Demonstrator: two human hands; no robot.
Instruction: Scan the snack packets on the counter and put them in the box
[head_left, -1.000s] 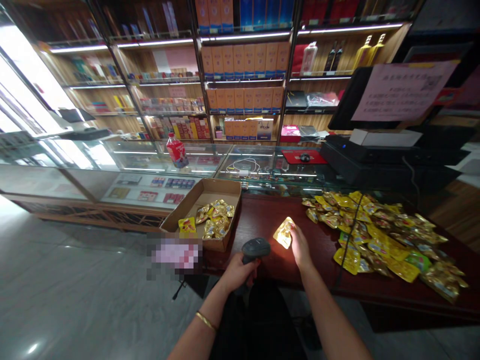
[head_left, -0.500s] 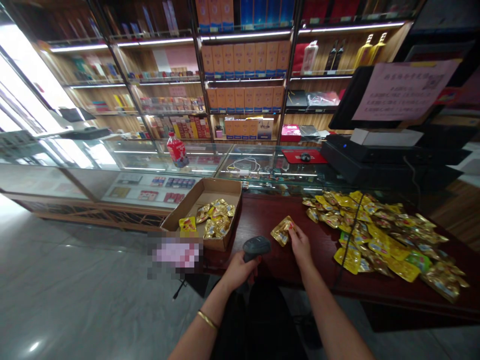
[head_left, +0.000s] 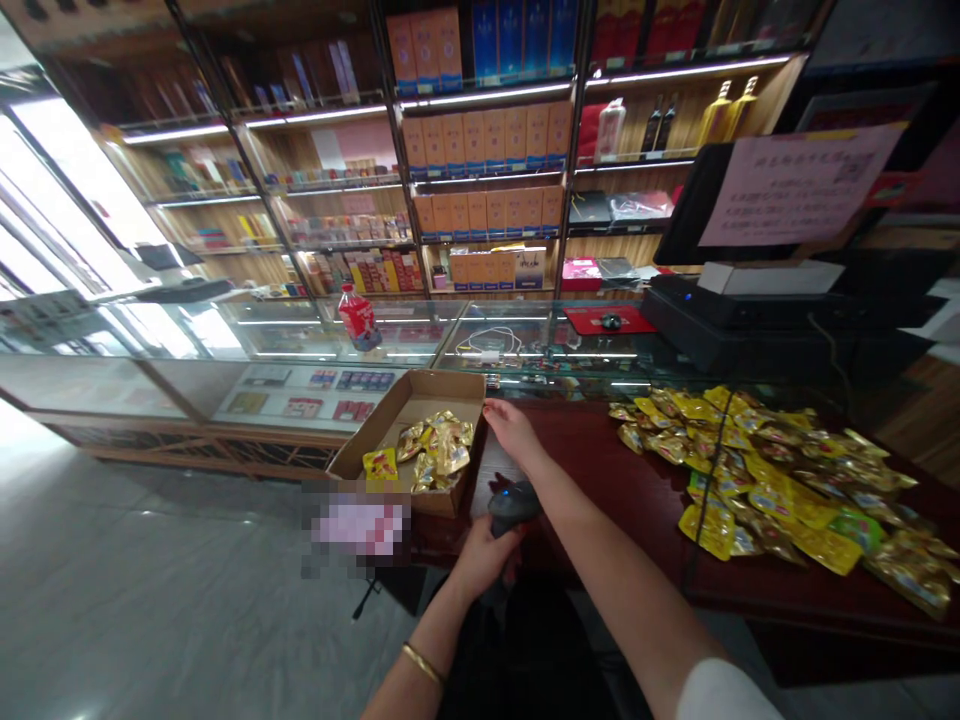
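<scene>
scanner [head_left: 513,503]: near table [head_left: 600,470] edge, left hand [head_left: 484,555] clamped on its handle | right hand [head_left: 508,428]: fingers spread, holding nothing, beside cardboard box [head_left: 375,440] rim, perhaps touching it | box: gold snack packets [head_left: 439,450] inside | pile of packets [head_left: 757,470]: well apart, on table's right side

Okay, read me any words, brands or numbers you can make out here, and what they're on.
None can be read.
Pink paper sign on the monitor: printed lines, too blurred.
Orange boxes on the shelves: print too small.
Red bottle label: unreadable.
Gold snack packets: print too small.
</scene>
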